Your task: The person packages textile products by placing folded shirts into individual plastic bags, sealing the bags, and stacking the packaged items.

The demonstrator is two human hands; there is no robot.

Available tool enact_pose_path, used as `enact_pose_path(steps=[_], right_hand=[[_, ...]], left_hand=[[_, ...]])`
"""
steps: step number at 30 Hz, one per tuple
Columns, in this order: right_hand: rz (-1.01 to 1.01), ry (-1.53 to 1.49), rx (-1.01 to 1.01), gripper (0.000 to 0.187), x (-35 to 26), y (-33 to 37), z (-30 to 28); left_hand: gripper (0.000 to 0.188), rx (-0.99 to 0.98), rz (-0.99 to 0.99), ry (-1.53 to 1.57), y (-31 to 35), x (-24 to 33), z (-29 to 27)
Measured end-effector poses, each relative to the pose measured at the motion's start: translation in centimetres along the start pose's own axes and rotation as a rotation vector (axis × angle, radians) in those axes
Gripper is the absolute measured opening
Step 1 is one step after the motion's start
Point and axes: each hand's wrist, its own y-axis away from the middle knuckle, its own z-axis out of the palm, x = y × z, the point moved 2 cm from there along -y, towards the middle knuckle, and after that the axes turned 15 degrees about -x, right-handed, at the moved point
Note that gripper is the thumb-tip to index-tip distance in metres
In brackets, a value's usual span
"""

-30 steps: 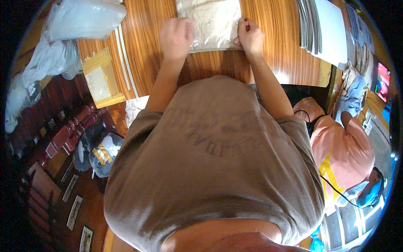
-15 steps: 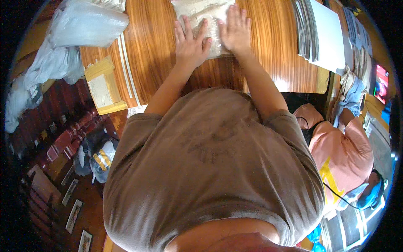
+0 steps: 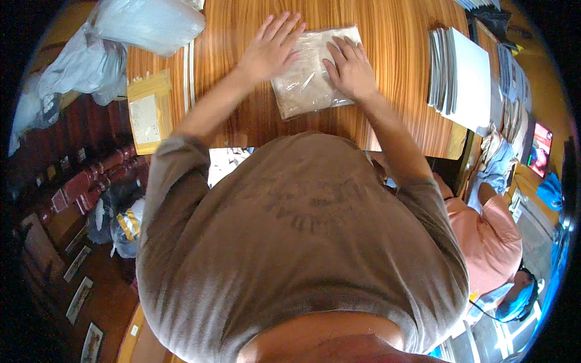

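Observation:
A flat beige folded item in a clear plastic bag (image 3: 302,85) lies slightly turned on the wood-grain table (image 3: 387,78). My left hand (image 3: 270,48) is spread at the bag's upper left edge, its fingers reaching past it over the tabletop; whether it touches the bag I cannot tell. On the bag's right half rests my right hand (image 3: 351,69), palm down with fingers stretched and a little apart. Neither hand grips anything.
To the right stands a stack of white sheets (image 3: 466,75); folded clothes (image 3: 514,109) lie beyond it. Clear plastic bags (image 3: 151,24) are piled at the far left, above a taped cardboard piece (image 3: 148,115). A person in a pink shirt (image 3: 484,242) is at my right.
The bag sits lower in view and is now turned. My left hand has slid to its upper left edge, while my right hand has moved onto its right half.

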Motion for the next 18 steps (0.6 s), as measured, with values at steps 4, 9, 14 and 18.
enact_pose_path(steps=[4,9,14,18], right_hand=[[-0.187,-0.063,-0.071,0.052,-3.9,-1.9,0.7],[0.109,0.105,-0.097,0.057,0.7,-6.5,2.1],[0.191,0.037,0.040,0.059,1.7,-4.3,-0.9],[0.104,-0.020,-0.012,0.059,-0.1,-1.4,1.8]], left_hand=[[0.069,0.128,-0.346,0.362,1.5,7.0,4.3],[0.067,0.234,-0.330,0.453,1.5,8.4,4.0],[0.065,0.017,-0.386,0.301,0.7,7.8,2.3],[0.059,0.089,-0.407,0.343,-2.4,9.6,1.9]])
